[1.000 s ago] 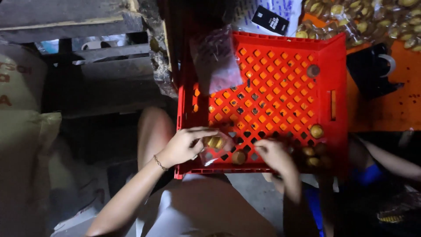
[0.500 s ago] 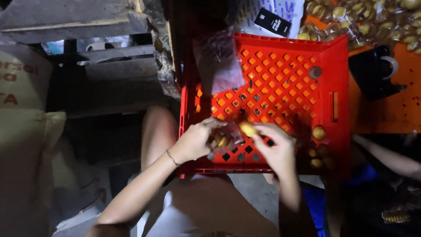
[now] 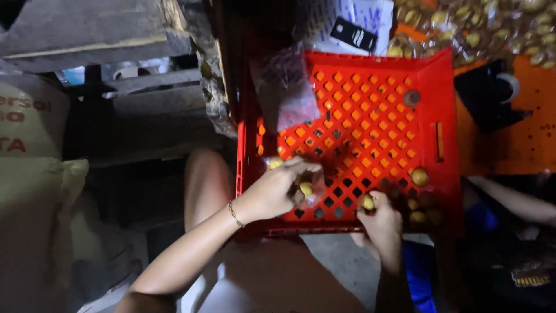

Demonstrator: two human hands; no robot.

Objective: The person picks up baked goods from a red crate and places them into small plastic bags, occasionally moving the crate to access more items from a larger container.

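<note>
a red perforated plastic crate (image 3: 370, 133) is seen from above. at its near edge, a small clear bag (image 3: 310, 194) with yellow round pieces inside is gripped by the left hand (image 3: 277, 191), a thin bracelet (image 3: 234, 214) worn at the wrist. one yellow round piece (image 3: 367, 203) is pinched by the right hand (image 3: 382, 223). more such pieces (image 3: 419, 176) lie in the crate's right corner, and a clear plastic bag (image 3: 284, 87) is draped over its far left wall.

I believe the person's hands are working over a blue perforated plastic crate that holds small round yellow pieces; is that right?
Not quite: the perforated plastic crate is red, not blue, as the head view shows. The rest holds: the left hand and right hand work over it, and small round yellow pieces lie inside.
</note>
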